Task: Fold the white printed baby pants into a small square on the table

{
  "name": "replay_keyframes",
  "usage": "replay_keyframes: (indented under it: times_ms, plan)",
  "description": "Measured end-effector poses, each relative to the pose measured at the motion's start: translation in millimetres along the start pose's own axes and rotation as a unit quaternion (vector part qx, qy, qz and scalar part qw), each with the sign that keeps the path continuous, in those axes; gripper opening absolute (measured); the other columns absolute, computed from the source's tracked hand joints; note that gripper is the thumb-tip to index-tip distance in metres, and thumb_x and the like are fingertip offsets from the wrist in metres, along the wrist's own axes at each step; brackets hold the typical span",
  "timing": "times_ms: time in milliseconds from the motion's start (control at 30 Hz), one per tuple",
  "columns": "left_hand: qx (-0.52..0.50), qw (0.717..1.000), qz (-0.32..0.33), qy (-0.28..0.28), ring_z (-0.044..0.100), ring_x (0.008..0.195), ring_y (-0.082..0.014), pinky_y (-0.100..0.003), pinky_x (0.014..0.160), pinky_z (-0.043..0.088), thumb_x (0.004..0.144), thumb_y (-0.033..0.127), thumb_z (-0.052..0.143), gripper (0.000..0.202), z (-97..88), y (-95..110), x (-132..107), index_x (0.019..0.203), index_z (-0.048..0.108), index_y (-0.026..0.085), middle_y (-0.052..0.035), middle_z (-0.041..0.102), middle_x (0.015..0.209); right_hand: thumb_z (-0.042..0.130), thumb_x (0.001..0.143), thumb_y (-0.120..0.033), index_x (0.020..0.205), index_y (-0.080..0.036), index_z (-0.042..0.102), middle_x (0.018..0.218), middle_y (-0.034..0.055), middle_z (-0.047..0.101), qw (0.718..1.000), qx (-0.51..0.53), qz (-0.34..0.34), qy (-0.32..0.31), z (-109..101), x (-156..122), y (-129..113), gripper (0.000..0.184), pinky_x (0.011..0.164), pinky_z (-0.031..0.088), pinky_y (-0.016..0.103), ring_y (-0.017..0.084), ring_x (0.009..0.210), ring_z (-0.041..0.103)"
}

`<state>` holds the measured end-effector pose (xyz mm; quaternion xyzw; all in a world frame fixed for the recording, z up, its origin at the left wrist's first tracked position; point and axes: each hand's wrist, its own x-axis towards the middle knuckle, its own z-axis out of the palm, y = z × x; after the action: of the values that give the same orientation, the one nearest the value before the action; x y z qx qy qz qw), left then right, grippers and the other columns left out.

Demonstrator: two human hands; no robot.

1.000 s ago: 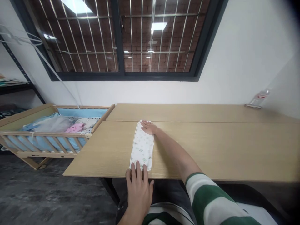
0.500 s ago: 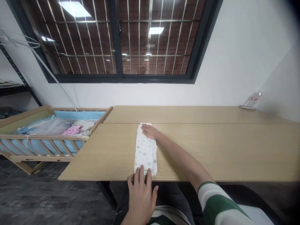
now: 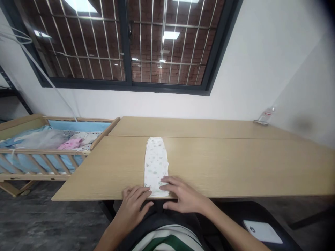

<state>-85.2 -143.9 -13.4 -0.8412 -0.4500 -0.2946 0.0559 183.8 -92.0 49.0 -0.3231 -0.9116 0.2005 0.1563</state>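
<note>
A white folded baby garment (image 3: 156,162) with a small greenish print lies flat and lengthwise on the wooden table, its near end at the front edge. At its near left corner is my left hand (image 3: 134,202), fingertips touching the cloth and thumb apart from the fingers. My right hand (image 3: 181,195) rests its fingertips on the near right part of the cloth, fingers spread and thumb lower down by the table edge. Neither hand grips anything.
The wooden table (image 3: 222,164) extends far to the right. A clear bottle (image 3: 267,113) lies at its back right. A crib (image 3: 49,177) with bedding stands at the left. Below the table edge, a white phone (image 3: 263,232) lies on a dark seat.
My right hand has drawn back from the garment's far end to its near right side. My left hand has shifted left to the near left corner. The view has turned slightly right.
</note>
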Motion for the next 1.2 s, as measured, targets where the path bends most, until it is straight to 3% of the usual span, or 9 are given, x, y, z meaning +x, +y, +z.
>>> replay_keyframes:
  times_ms: [100, 200, 400, 500, 600, 733, 900, 1067, 1200]
  plan:
    - [0.002, 1.0, 0.022, -0.005, 0.068, 0.104, -0.02, -0.036, 0.09, 0.047, 0.097, 0.023, 0.055, 0.025, -1.6, 3, -2, 0.116, 0.069, 0.03, -0.0036, 0.074, 0.116, 0.053, 0.101, -0.033, 0.137, -0.031, 0.061, 0.151, 0.0087, 0.052, 0.998, -0.034, -0.016, 0.041, 20, -20, -1, 0.038, 0.118, 0.035, 0.055, 0.03, 0.146, 0.039]
    - [-0.042, 0.999, 0.011, -0.01, 0.069, 0.098, -0.0186, -0.035, 0.089, 0.047, 0.097, 0.019, 0.051, 0.025, -9.1, 7, -1, 0.109, 0.07, 0.03, -0.0015, 0.076, 0.108, 0.041, 0.104, -0.024, 0.133, -0.032, 0.063, 0.138, 0.0087, 0.064, 0.997, -0.012, -0.018, 0.078, 26, -27, -5, 0.037, 0.113, 0.042, 0.052, 0.027, 0.137, 0.052]
    - [-0.191, 0.98, -0.062, -0.018, 0.068, 0.086, -0.0185, -0.035, 0.087, 0.047, 0.096, 0.033, 0.058, 0.017, -48.2, 16, 20, 0.107, 0.07, 0.029, 0.0005, 0.075, 0.094, 0.051, 0.101, -0.044, 0.125, -0.031, 0.061, 0.115, 0.0072, 0.073, 0.982, 0.149, 0.083, 0.081, -8, -24, -32, 0.029, 0.09, 0.055, 0.039, 0.025, 0.102, 0.069]
    - [-0.212, 0.972, -0.098, -0.001, 0.067, 0.086, -0.0192, -0.034, 0.087, 0.047, 0.094, 0.038, 0.06, 0.019, -66.8, 11, 48, 0.101, 0.072, 0.027, -0.0001, 0.074, 0.091, 0.056, 0.098, -0.05, 0.114, -0.027, 0.063, 0.098, 0.0043, 0.074, 0.963, 0.231, 0.105, 0.089, -27, -10, -30, 0.029, 0.08, 0.055, 0.034, 0.022, 0.089, 0.07]
    - [-0.226, 0.966, -0.123, 0.004, 0.067, 0.084, -0.0187, -0.032, 0.085, 0.048, 0.092, 0.042, 0.061, 0.023, -73.1, -5, 89, 0.1, 0.074, 0.024, -0.0003, 0.073, 0.087, 0.061, 0.094, -0.053, 0.107, -0.023, 0.064, 0.093, 0.0047, 0.072, 0.948, 0.275, 0.096, 0.125, -42, 18, -13, 0.033, 0.075, 0.053, 0.032, 0.022, 0.087, 0.068]
    - [-0.226, 0.961, -0.158, -0.006, 0.067, 0.085, -0.0183, -0.027, 0.08, 0.05, 0.089, 0.041, 0.063, 0.031, -59.8, -37, 148, 0.109, 0.073, 0.02, -0.002, 0.075, 0.091, 0.062, 0.092, -0.053, 0.1, -0.018, 0.065, 0.095, 0.0067, 0.071, 0.937, 0.282, 0.083, 0.187, -55, 68, 32, 0.036, 0.075, 0.052, 0.032, 0.021, 0.087, 0.066]
    - [-0.147, 0.96, -0.234, -0.033, 0.068, 0.096, -0.0205, -0.03, 0.088, 0.047, 0.092, 0.035, 0.058, 0.031, -20.4, -73, 201, 0.113, 0.071, 0.017, -0.007, 0.077, 0.106, 0.065, 0.087, -0.045, 0.087, -0.016, 0.067, 0.081, 0.0045, 0.069, 0.926, 0.261, 0.137, 0.236, -51, 129, 98, 0.029, 0.065, 0.048, 0.028, 0.017, 0.071, 0.061]
    - [-0.082, 0.949, -0.298, -0.063, 0.067, 0.107, -0.026, -0.039, 0.098, 0.042, 0.092, 0.029, 0.058, 0.025, 20.3, -88, 220, 0.109, 0.071, 0.017, -0.0112, 0.076, 0.112, 0.07, 0.083, -0.026, 0.088, -0.016, 0.063, 0.08, 0.0038, 0.069, 0.904, 0.237, 0.237, 0.266, -29, 165, 139, 0.013, 0.063, 0.048, 0.024, 0.014, 0.07, 0.062]
    - [-0.037, 0.944, -0.318, -0.082, 0.067, 0.107, -0.0294, -0.042, 0.096, 0.044, 0.092, 0.028, 0.056, 0.026, 31.4, -89, 219, 0.113, 0.069, 0.018, -0.0135, 0.075, 0.112, 0.07, 0.083, -0.022, 0.088, -0.017, 0.062, 0.079, 0.0032, 0.068, 0.907, 0.206, 0.254, 0.265, -16, 172, 149, 0.011, 0.067, 0.05, 0.025, 0.015, 0.071, 0.063]
